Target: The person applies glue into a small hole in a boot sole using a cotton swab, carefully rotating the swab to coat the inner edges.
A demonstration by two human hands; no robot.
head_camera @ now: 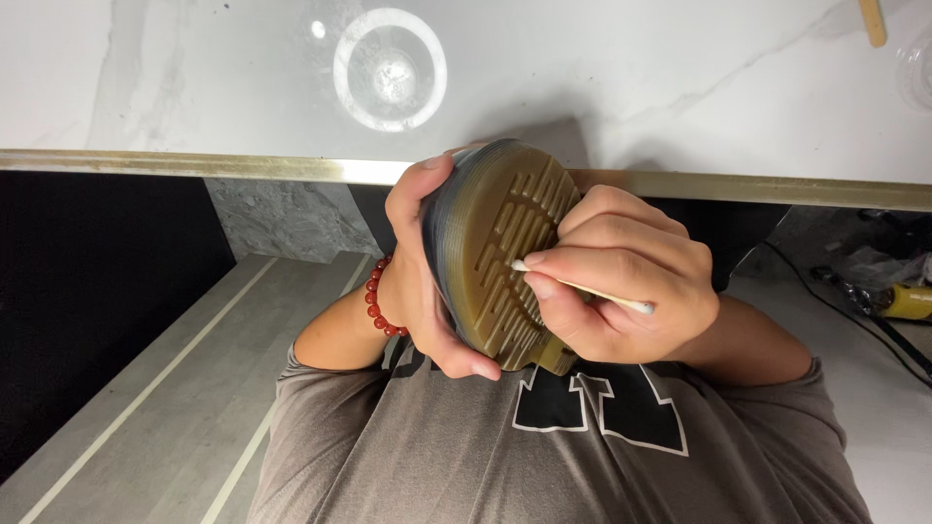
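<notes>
While marble table (194, 78) gleams, right hand (621, 281) swabs the shoe sole (500, 243).

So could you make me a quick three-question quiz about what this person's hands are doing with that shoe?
1. True or false: the left hand grips the upturned shoe with the ridged tan rubber sole.
2. What does the right hand pinch? A) thin white cotton swab B) brush C) cloth
3. Fill in: the red bead bracelet sits on the ___ wrist.

Key: 1 true; 2 A, the thin white cotton swab, its tip in the sole's grooves; 3 left.
</notes>
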